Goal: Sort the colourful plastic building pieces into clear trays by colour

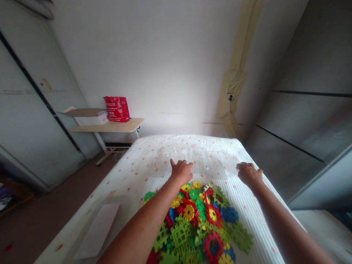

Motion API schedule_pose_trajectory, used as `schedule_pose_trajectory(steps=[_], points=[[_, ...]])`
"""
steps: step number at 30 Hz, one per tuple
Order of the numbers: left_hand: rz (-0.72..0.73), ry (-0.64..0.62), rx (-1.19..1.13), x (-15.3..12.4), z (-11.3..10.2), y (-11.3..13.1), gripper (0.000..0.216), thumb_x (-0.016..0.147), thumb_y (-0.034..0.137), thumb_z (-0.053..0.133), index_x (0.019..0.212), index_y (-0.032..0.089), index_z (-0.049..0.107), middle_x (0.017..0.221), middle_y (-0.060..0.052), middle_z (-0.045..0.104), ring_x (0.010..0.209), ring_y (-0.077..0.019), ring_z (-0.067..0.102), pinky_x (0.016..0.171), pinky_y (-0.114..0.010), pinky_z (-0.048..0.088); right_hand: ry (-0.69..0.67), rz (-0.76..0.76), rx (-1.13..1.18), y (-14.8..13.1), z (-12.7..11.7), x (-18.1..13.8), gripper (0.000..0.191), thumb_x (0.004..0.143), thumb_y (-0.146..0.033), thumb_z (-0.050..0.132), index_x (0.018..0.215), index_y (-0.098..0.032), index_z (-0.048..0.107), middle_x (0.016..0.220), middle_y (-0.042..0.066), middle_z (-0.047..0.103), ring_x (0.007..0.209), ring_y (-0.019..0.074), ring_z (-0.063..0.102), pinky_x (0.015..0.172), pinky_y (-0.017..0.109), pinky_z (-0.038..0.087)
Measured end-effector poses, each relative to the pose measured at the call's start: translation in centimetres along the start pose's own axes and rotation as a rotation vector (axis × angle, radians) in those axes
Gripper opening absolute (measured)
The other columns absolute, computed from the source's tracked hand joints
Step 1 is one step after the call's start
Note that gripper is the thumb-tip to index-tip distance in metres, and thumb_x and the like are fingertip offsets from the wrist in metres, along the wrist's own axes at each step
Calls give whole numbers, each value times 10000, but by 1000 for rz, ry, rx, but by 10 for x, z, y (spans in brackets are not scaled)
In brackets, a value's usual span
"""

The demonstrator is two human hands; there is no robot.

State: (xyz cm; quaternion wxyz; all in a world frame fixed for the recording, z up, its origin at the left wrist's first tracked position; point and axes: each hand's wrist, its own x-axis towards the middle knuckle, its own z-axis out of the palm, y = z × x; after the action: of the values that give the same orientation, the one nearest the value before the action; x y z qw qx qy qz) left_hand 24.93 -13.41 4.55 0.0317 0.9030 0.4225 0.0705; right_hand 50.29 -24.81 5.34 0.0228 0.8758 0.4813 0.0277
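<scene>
A row of clear plastic containers (203,163) lies across the far part of a bed-like surface, their outlines faint against the striped cloth (129,172). My left hand (181,171) reaches over the near side of this row with its fingers apart; whether it touches the plastic I cannot tell. At the row's right end is my right hand (249,174), fingers also apart, the thumb side close to or touching the container's edge. Between my forearms spreads a heap of plastic building pieces (189,212): green square lattices, red frames, and yellow, green and blue notched discs.
Left of my left forearm, a clear tray or bag holds a pale flat rectangular piece (99,229). A small table (115,126) at the back left carries a white box (92,118) and a red bag (117,109). Grey cabinets (310,110) stand at right.
</scene>
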Motion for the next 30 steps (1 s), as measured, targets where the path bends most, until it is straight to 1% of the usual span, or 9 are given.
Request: schedule_pose_trajectory(steps=[9,13,15,18,21,24,26,28,30], points=[[2,-17,-29,-6,0,-2,257,772,321,519,1023,308,575,1041,-38,605,1060,-261,505,1014,-646,116,25,-19,-2,0,4,-18,397,809,-105,316,1017,-227,632,1158,108,603,1048,263,515,829,588,346],[-11,-24,-23,-6,-2,2,355,774,320,522,1128,332,544,1093,-51,598,1091,-276,485,1016,-654,89,38,-27,-23,1,7,-19,437,793,-69,295,1031,-236,621,1193,99,594,1054,265,522,822,598,354],[-11,-18,-28,-7,-7,4,442,775,319,525,1214,360,488,1138,-53,584,1116,-281,469,1018,-655,78,81,-26,-23,1,4,-22,458,780,-66,300,1082,-230,603,1220,103,580,1061,276,522,821,613,358],[-27,-4,-52,-16,-23,-2,515,784,341,522,1284,391,409,1199,-38,563,1151,-276,451,1028,-644,87,240,-79,29,2,-6,-37,475,759,-85,343,1162,-191,570,1240,117,568,1099,290,507,881,589,358],[-119,52,-87,-39,-42,-21,492,807,372,492,1292,367,407,1266,-23,538,1168,-260,455,1047,-581,169,374,-251,233,2,-10,-61,433,764,-113,367,1130,-175,591,1189,105,602,1118,248,512,950,438,391],[-176,82,-109,-73,-51,-42,387,828,348,460,1207,299,517,1251,-13,564,1150,-214,492,1040,-407,303,370,-395,507,1,8,-87,347,831,-214,340,1055,-215,605,1128,77,630,1067,211,557,918,360,441],[-173,143,-159,-99,-47,-49,314,833,300,445,1110,258,587,1169,-15,616,1096,-176,532,1005,-309,361,339,-410,619,0,27,-99,312,849,-283,348,1020,-230,603,1085,76,647,1023,212,585,881,363,469],[-172,236,-221,-125,-35,-49,277,833,280,436,1042,255,615,1110,-17,639,1050,-167,554,970,-286,402,301,-404,680,-1,43,-106,289,848,-312,371,1005,-229,599,1070,82,653,996,216,601,850,365,490],[-151,310,-291,-150,-18,-45,236,837,286,434,948,263,641,1070,-23,647,1026,-170,564,937,-285,438,296,-414,712,-5,51,-108,272,852,-314,381,995,-227,596,1066,87,655,984,216,607,835,366,499]])
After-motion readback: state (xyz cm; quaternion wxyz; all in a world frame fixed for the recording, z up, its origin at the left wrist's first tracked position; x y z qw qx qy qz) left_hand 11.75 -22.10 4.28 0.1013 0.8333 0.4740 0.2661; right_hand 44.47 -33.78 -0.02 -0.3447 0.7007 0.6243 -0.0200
